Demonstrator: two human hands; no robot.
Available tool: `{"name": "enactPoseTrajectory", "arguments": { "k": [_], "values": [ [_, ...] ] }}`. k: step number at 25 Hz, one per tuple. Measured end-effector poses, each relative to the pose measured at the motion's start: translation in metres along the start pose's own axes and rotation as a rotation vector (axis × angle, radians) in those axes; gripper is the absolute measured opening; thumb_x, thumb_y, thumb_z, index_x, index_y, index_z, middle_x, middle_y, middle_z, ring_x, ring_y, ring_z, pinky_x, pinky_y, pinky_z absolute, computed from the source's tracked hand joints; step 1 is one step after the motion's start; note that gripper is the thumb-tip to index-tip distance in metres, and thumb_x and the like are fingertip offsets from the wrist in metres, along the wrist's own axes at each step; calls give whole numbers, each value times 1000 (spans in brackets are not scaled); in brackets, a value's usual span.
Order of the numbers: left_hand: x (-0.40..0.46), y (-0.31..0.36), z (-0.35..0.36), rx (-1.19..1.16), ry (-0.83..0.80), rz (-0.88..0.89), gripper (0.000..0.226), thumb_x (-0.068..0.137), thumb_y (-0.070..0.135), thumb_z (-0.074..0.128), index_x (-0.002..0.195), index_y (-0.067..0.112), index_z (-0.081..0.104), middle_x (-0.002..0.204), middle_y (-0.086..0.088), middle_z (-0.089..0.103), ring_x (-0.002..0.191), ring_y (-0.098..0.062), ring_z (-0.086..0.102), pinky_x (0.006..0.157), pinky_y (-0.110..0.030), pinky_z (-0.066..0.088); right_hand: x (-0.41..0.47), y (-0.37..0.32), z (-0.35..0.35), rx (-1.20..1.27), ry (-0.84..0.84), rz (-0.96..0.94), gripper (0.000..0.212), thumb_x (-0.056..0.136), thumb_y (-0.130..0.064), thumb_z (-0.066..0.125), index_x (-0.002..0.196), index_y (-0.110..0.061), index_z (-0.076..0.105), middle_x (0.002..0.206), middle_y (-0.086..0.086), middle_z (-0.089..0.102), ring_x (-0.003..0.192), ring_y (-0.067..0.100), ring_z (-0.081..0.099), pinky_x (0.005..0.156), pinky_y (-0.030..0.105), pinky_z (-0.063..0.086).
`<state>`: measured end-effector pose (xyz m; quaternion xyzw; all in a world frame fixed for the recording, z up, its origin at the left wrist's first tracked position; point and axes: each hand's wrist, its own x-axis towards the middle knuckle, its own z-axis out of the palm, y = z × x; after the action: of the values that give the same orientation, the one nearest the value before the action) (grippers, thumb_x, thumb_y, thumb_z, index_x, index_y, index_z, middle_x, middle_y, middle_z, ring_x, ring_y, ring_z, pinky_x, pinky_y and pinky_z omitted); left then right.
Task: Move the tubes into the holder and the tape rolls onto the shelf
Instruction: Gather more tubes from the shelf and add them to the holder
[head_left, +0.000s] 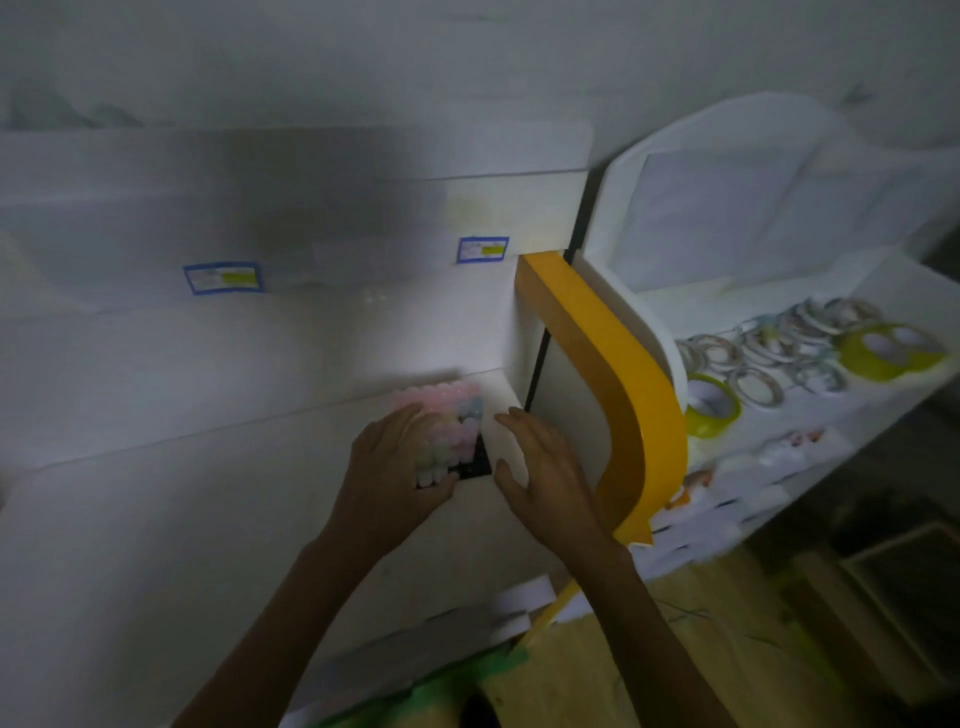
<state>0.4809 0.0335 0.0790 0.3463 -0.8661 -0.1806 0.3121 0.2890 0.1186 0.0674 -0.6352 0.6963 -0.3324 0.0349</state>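
White surface (156, 519), hands (389, 467) at tubes (447, 421)

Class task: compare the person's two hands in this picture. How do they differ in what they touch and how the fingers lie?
The left hand lies over the pastel tubes in the dark holder; the right hand rests beside it on the white shelf surface, holding nothing. Its fingers are spread. Both reach forward, palms down.

Tubes (448, 427) blurred, partly hidden under left hand (390, 467)
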Motion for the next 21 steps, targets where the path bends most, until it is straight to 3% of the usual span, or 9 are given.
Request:
{"name": "enactPoseTrajectory", "arguments": {
  "k": [3,5,9,13,16,18,21],
  "values": [
    [-8,14,-6,-57,-39,-49,59,80,52,60,119,9,62,117,-4,63,109,-19,57,97,-41,48,-19,-12,-18,-2,21,10,51,93,-39,44,138,-17,47,143,4,47,130,20,44,107,36,39],
    [-12,26,-1,-83,-46,-2,64,81,57,57,120,7,61,115,-5,64,105,-21,60,92,-44,52,-36,-14,-36,-8,88,4,47,95,-35,46,138,-17,47,140,3,49,128,18,45,105,33,40],
    [-14,86,10,-108,-96,143,71,78,55,57,137,17,47,137,0,51,119,-16,52,100,-36,45,-77,-2,-87,-19,185,80,46,97,-36,45,140,-21,43,144,-4,45,132,12,39,107,24,33],
    [-4,146,41,-114,-171,314,68,82,57,51,139,21,44,140,3,48,125,-13,45,97,-27,40,-115,38,-127,-81,280,285,43,94,-38,49,136,-30,43,140,-9,48,129,4,40,107,29,35],
    [2,188,77,-146,-245,416,65,84,54,55,141,26,40,140,9,43,123,-10,44,90,-20,42,-144,80,-153,-98,293,385,44,93,-36,54,134,-37,39,135,-20,43,122,-8,34,103,24,35],
    [8,215,111,-146,-284,455,67,82,56,54,141,30,37,140,13,41,121,-4,40,90,-15,37,-160,114,-172,-110,278,479,46,93,-36,58,135,-37,40,137,-18,44,122,-6,35,102,22,32],
    [27,250,167,-134,-338,454,69,81,60,51,141,30,37,144,12,41,126,-7,41,97,-23,42,-174,167,-204,-113,272,554,46,93,-39,57,137,-34,42,142,-13,44,122,-5,33,104,21,30]
  ]
}}
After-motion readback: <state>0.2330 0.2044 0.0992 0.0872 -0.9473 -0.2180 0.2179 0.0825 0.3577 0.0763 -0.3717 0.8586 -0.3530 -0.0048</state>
